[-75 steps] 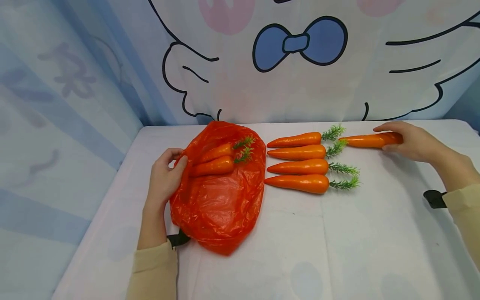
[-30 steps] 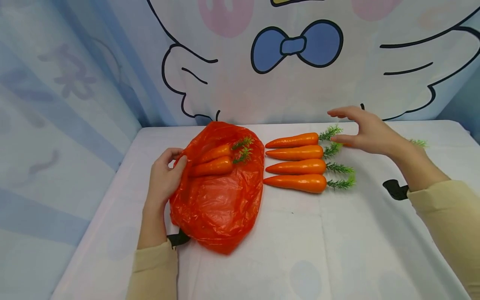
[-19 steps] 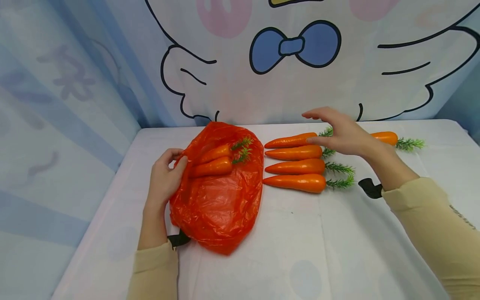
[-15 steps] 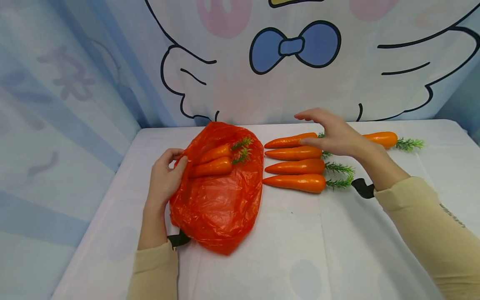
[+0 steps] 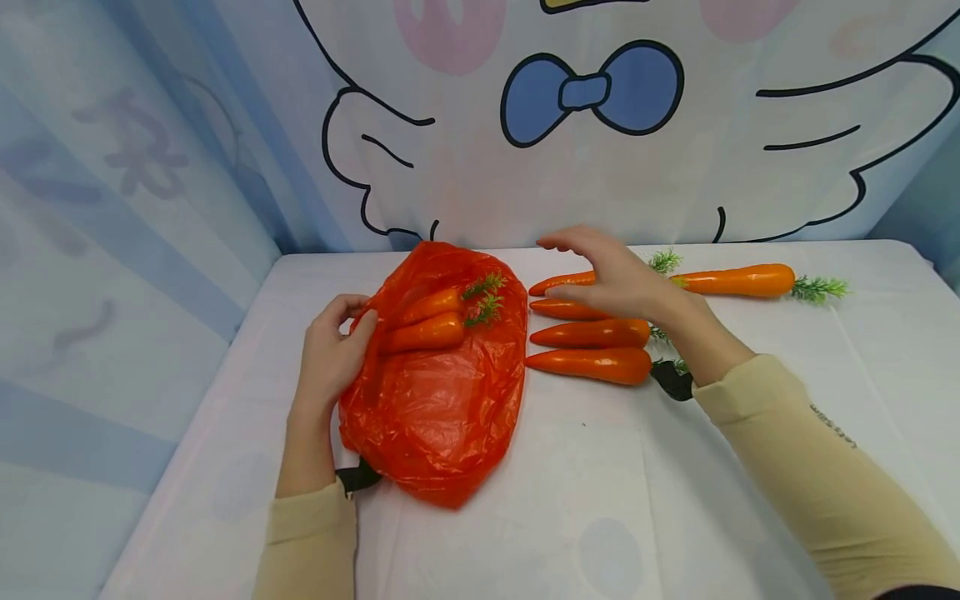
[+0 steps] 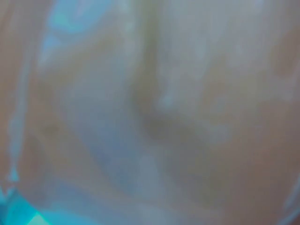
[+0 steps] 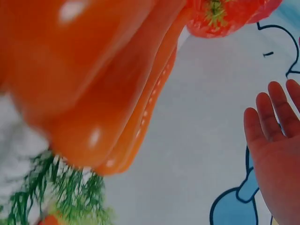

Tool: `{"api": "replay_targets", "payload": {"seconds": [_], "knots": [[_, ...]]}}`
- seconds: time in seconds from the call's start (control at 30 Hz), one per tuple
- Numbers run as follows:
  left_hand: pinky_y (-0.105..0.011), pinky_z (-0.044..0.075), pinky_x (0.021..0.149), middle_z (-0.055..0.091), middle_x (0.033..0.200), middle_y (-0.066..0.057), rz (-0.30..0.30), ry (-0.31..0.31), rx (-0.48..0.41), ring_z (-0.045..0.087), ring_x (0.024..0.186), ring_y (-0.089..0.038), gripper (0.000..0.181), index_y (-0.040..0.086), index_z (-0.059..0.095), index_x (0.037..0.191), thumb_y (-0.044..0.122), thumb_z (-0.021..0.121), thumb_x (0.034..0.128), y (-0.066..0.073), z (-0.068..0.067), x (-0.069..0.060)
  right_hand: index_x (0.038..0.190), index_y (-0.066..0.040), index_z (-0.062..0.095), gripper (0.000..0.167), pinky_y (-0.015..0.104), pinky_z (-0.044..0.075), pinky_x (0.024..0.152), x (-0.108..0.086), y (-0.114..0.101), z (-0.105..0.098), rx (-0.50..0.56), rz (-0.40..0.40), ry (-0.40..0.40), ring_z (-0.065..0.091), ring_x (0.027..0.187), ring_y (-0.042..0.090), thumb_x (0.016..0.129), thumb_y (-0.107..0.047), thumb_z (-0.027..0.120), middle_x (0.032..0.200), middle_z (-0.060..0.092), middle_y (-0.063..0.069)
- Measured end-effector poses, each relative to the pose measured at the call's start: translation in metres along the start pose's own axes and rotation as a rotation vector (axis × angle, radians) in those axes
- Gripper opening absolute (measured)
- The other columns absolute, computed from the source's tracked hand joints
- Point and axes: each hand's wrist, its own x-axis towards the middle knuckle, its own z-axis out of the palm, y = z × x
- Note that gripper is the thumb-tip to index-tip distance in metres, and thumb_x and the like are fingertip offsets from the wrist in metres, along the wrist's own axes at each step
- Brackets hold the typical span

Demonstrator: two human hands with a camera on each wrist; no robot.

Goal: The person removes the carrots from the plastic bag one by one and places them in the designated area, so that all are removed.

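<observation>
My left hand [image 5: 333, 358] grips the left edge of a red plastic bag [image 5: 438, 417] lying on the table. Two toy-like orange carrots [image 5: 423, 335] show at the bag's upper part; whether they are inside it or on top, I cannot tell. My right hand [image 5: 611, 279] hovers with fingers spread over a row of carrots [image 5: 592, 365] right of the bag, partly hiding the upper ones. In the right wrist view the straight fingers of that hand [image 7: 279, 159] hold nothing, beside large carrots [image 7: 98, 93]. Blurred, pale plastic-like folds fill the left wrist view.
One more carrot [image 5: 738, 281] with a green top lies at the back right. A white cloth covers the table [image 5: 570, 492]. Behind it hangs a curtain [image 5: 465, 158] with a cartoon print and a blue bow.
My right hand has let go of the carrot at the far right and moved left over the row. That carrot stays at the back right. My left hand keeps its grip on the bag.
</observation>
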Motion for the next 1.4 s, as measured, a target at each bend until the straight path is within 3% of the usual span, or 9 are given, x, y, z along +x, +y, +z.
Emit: {"api": "replay_targets", "payload": {"seconds": [0.37, 0.63, 0.93, 1.4], "knots": [[-0.047, 0.053, 0.093, 0.058, 0.125, -0.014, -0.003, -0.003, -0.004, 0.055, 0.111, -0.032, 0.031, 0.005, 0.058, 0.129, 0.023, 0.054, 0.1044, -0.002, 0.0, 0.0, 0.145, -0.009, 0.052, 0.062, 0.049, 0.04, 0.106, 0.021, -0.026, 0.029, 0.043, -0.044, -0.009, 0.044, 0.129, 0.026, 0.089, -0.017, 0.078, 0.144, 0.049, 0.008], [-0.048, 0.052, 0.094, 0.059, 0.125, -0.014, 0.006, 0.002, -0.001, 0.053, 0.114, -0.032, 0.031, 0.004, 0.058, 0.129, 0.023, 0.053, 0.1045, -0.003, -0.002, -0.001, 0.146, -0.012, 0.05, 0.062, 0.049, 0.036, 0.111, 0.033, -0.041, 0.053, 0.068, -0.067, -0.051, 0.037, 0.139, 0.025, 0.091, -0.022, 0.077, 0.15, 0.044, 0.007], [-0.046, 0.052, 0.093, 0.059, 0.123, -0.013, 0.003, 0.007, -0.005, 0.053, 0.112, -0.031, 0.031, 0.005, 0.059, 0.129, 0.023, 0.054, 0.1043, -0.003, -0.002, -0.001, 0.145, -0.01, 0.05, 0.06, 0.044, 0.036, 0.111, 0.045, -0.051, 0.083, 0.083, -0.127, -0.077, 0.037, 0.138, 0.022, 0.091, -0.021, 0.075, 0.149, 0.045, 0.006], [-0.04, 0.053, 0.086, 0.06, 0.121, -0.012, 0.022, 0.015, -0.008, 0.055, 0.106, -0.03, 0.029, 0.005, 0.06, 0.127, 0.021, 0.054, 0.104, -0.004, -0.001, 0.0, 0.145, -0.009, 0.051, 0.06, 0.045, 0.038, 0.111, 0.056, -0.055, 0.113, 0.087, -0.083, -0.113, 0.037, 0.138, 0.023, 0.092, -0.021, 0.074, 0.148, 0.046, 0.006]]}}
